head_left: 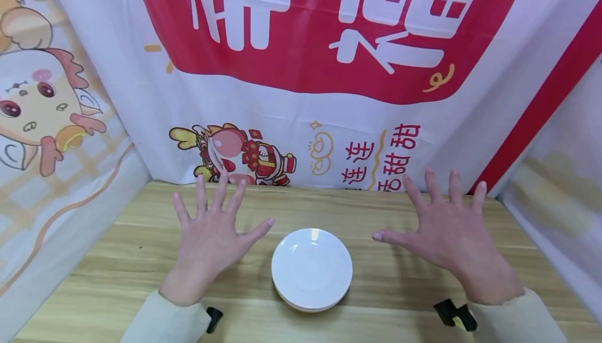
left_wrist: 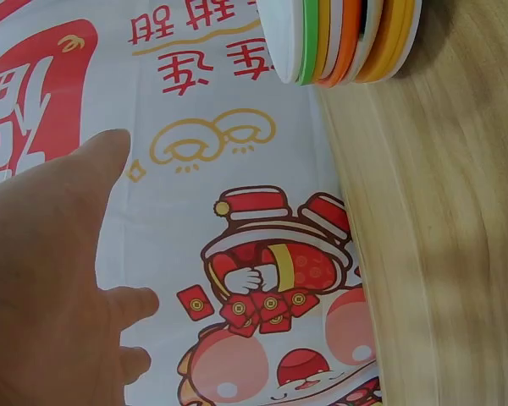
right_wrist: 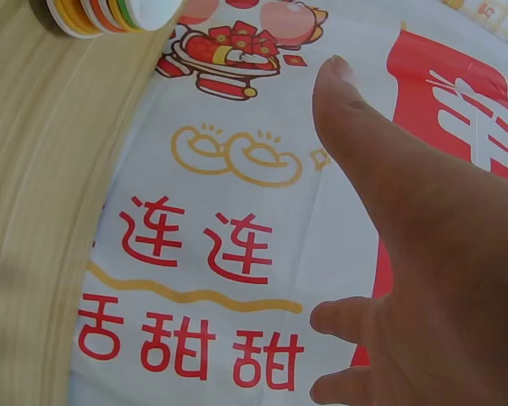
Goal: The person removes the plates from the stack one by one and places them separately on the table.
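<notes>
Currently my left hand (head_left: pixel 209 238) and my right hand (head_left: pixel 447 230) hover palm-down over the wooden table (head_left: pixel 117 259), fingers spread and straight, holding nothing and touching nothing. They are well apart, and the stack of plates (head_left: pixel 312 269) sits between them, slightly nearer to my body than my fingertips. My left thumb points toward its rim from one side, my right thumb from the other; neither reaches it.

From the head view only the white top plate shows, with a thin yellowish edge beneath it. The wrist views show the stack (left_wrist: pixel 347 38) edge-on: white, green, orange and yellow rims nested closely together (right_wrist: pixel 110 13).

Judged by the glossy surface and the thin, even rims, the plates look rigid and smooth, so likely slippery under dry fingers. Whether they are ceramic or plastic I cannot tell, so their weight and fragility stay uncertain; several together would be heavier than one. The rim is the natural place to take hold: a thumb on top and fingers under the edge, or both hands at opposite sides for the whole stack, since the nested rims leave little gap for lifting a single plate.

Behind my fingertips hangs a printed banner (head_left: pixel 301 123) with red characters and a cartoon figure.
</notes>
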Action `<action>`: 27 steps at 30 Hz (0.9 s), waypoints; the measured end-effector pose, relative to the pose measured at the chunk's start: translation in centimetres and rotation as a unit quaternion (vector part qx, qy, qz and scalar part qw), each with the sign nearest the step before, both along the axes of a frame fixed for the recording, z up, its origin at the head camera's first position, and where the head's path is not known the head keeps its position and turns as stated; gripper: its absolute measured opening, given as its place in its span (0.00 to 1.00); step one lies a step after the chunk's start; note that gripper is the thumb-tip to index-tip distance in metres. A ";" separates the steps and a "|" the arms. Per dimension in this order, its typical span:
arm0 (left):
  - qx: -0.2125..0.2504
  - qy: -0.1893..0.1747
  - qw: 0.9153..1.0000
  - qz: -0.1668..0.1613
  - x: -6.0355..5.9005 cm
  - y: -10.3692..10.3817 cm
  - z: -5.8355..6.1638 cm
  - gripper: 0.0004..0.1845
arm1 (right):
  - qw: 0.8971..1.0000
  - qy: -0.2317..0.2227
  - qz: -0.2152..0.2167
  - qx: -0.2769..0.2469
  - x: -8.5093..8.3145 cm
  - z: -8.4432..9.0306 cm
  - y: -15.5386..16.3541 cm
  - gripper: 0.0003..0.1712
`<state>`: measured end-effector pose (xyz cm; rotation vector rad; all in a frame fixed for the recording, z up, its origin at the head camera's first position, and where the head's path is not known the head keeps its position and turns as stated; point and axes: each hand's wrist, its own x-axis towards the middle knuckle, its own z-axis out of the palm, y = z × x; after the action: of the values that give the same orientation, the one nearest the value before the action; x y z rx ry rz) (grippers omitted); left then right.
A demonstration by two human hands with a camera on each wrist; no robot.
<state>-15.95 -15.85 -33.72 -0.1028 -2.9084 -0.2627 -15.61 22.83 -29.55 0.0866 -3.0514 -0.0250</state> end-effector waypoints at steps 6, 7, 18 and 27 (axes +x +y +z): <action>0.014 0.009 1.000 -0.016 -0.1 -0.3 -0.5 0.58 | 1.000 0.008 0.017 0.007 0.3 0.1 0.1 0.81; 0.019 0.011 0.999 -0.024 0.0 -0.5 -0.7 0.58 | 1.000 0.009 0.023 0.004 0.4 0.1 0.1 0.80; 0.324 -0.164 0.929 -0.066 2.7 1.4 -5.4 0.46 | 0.972 0.093 0.103 -0.189 1.4 -3.7 -1.7 0.04; 0.424 -0.226 0.872 -0.093 3.8 3.2 -7.5 0.57 | 0.900 0.052 0.051 -0.430 2.2 -8.1 -5.1 0.02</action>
<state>-12.18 -12.68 -41.24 -0.1907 -2.8862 -1.7578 -13.38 17.73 -37.65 0.1664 -2.6501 1.2457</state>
